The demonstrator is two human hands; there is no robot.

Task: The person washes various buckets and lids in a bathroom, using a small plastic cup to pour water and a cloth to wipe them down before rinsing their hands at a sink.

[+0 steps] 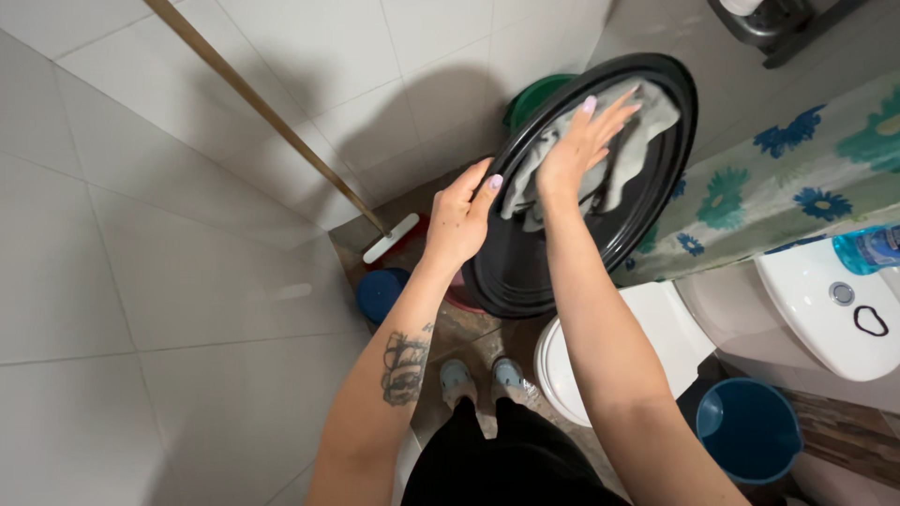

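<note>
White glazed wall tiles (187,281) close the left side of this narrow bathroom, and a flowered shower curtain (797,178) hangs on the right, so the standing room is only a thin strip of brown floor (473,337). Held up in the middle of that strip is a large glossy black oval tray (525,262), tilted nearly on edge with its hollow face turned to the person, which appears to keep it off the wet floor and within reach. Its lower rim hangs just above the white toilet (656,328); its upper rim comes near the curtain. A white basin (816,309) juts in on the right, with a blue plastic bucket (750,431) beneath it. A wooden-handled broom (262,112) leans against the tiles, well apart from the arms. The left hand (459,220) keeps a clenched grip on the tray's left rim, steadying it. The right hand (581,145) lies flat, fingers spread, pressing a grey cloth (628,150) against the tray's inner face rather than grasping it.
</note>
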